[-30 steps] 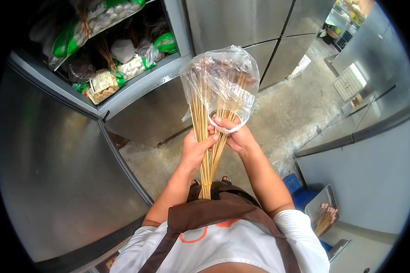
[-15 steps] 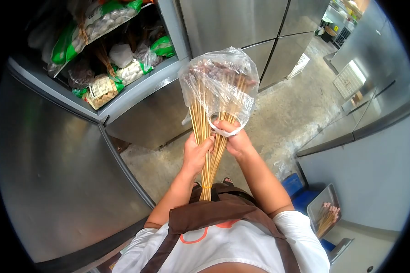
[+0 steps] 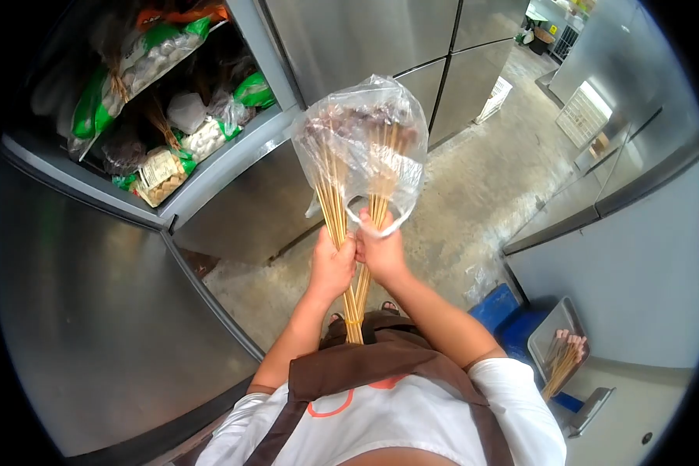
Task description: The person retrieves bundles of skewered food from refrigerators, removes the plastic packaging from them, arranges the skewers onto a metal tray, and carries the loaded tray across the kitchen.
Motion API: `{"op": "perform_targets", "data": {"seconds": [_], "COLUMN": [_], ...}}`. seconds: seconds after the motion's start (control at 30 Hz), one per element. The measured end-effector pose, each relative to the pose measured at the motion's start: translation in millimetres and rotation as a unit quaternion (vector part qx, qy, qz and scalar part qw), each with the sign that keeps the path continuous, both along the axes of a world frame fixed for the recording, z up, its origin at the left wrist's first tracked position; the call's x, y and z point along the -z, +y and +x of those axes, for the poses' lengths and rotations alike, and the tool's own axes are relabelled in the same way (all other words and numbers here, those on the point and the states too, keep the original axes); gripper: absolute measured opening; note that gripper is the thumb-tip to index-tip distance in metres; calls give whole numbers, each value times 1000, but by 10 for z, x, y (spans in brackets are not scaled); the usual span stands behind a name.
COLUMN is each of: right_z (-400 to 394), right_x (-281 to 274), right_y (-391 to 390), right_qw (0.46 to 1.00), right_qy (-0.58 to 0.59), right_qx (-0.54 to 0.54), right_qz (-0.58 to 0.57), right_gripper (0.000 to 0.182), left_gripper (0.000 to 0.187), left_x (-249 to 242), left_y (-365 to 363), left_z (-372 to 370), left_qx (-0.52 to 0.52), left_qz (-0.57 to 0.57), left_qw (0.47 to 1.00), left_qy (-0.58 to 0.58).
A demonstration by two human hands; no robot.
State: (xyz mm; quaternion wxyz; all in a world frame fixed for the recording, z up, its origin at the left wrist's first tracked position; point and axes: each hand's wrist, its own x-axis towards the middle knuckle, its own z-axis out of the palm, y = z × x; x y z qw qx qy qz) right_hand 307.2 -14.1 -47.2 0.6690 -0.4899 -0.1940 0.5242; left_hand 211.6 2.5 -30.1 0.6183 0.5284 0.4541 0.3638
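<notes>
In front of my chest is a large bundle of meat skewers [image 3: 335, 203], their long sticks fanned into two groups and bound near the lower ends by a yellow band. A clear plastic bag [image 3: 349, 159] covers the dark meat at the top, its white rim hanging around the right-hand sticks. My left hand [image 3: 333, 266] is wrapped round the left group of sticks. Around the right group, just below the bag's rim, my right hand [image 3: 381, 252] is closed. The two hands touch or nearly touch at the middle.
On the left, an open fridge [image 3: 233, 159] holds bags of food [image 3: 161, 177] on its shelves, with its steel door [image 3: 109, 311] swung toward me. Steel cabinets [image 3: 365, 39] stand ahead. Low on the right, a metal tray [image 3: 547, 326] with more skewers rests by blue containers [image 3: 495, 309].
My right hand has shifted left and a little down, close against my left hand. The bag stands straighter over the skewers, and the view has turned slightly to the right.
</notes>
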Motion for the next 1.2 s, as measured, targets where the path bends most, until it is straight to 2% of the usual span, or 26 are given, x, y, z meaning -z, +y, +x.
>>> {"op": "perform_targets", "data": {"seconds": [0.07,0.13,0.2,0.27,0.33,0.4,0.43,0.47,0.5,0.57,0.6,0.63,0.67,0.77,0.83,0.87,0.9,0.93,1.03,1.07,1.13,1.2], "right_z": [96,189,284,471,733,1112,1064,1041,1007,912,833,746,677,509,482,505,508,493,432,419,416,419], "right_x": [-125,-152,-201,-288,-396,-432,-630,-659,-663,-511,-390,-308,-299,-173,-210,-375,-467,-450,-478,-482,-453,-435], "right_y": [102,180,256,410,588,579,473,393,298,196,167,117,63,-102,-189,-265,-330,-371,-577,-654,-838,-1008], "right_qw": [998,999,998,998,996,995,992,993,989,979,979,972,957,953,949,988,999,999,986,987,967,962], "right_qy": [-22,-27,-36,-30,-15,3,-78,-77,-100,-146,-148,-215,-284,-302,-311,-149,18,17,14,12,51,57], "right_qx": [-3,-12,-42,-23,5,-89,-66,-58,-97,-140,-137,-97,-58,-15,17,-17,-47,-39,-163,-160,-250,-267], "right_qz": [-57,-43,-44,-54,-83,-40,-76,-74,-55,-26,-24,-5,13,32,50,28,5,4,-21,-25,-5,-16], "right_gripper": [20,20,22,19,15,15,14,14,14,14,14,15,15,16,17,17,17,17,15,15,14,14], "left_gripper": [12,10,14,18,20,19,18,17,16,12,9,15,15,16,19,19,20,21,22,22,21,19], "left_x": [48,47,-50,-80,59,204,280,315,320,305,290,175,167,253,360,407,452,447,389,439,546,549], "left_y": [8,37,47,26,-77,-75,-41,4,70,174,221,205,198,77,58,59,59,43,-89,-92,-121,-147], "left_z": [41,94,116,129,86,16,-15,-40,-85,-142,-174,-208,-225,-383,-490,-556,-630,-661,-676,-677,-707,-675], "left_qx": [9,-6,6,20,69,75,39,1,-12,-11,-16,-9,-10,-13,-35,-34,-22,-8,32,36,38,21], "left_qz": [13,89,79,70,106,93,97,100,76,106,131,97,96,108,213,212,205,200,158,155,154,129], "left_qw": [1000,994,992,990,968,971,975,977,983,984,984,981,983,978,958,959,959,958,954,955,961,970], "left_qy": [14,70,96,119,215,208,198,186,166,145,123,165,158,178,187,186,195,204,253,250,224,202]}}
